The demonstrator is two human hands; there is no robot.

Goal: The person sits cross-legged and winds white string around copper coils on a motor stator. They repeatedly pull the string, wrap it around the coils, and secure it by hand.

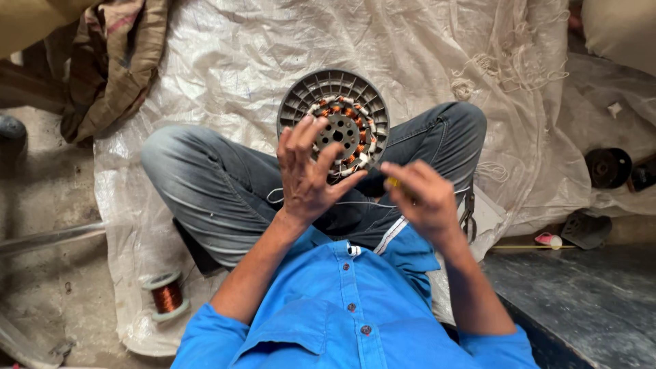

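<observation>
A round grey motor stator [334,114] with copper windings and a holed metal core rests on my crossed legs in grey jeans. My left hand [307,172] is raised in front of it, fingers spread, fingertips near the windings, holding nothing that I can see. My right hand [420,196] is to the right of it, fingers closed on a small yellow object [393,182]. A thin light wire runs from near my hands across my lap.
A spool of copper wire [166,294] stands on the floor at lower left. White woven sheeting [225,61] covers the ground. A brown cloth [113,61] lies at upper left. A black round part [607,167] sits at right, and a dark wooden board [581,301] at lower right.
</observation>
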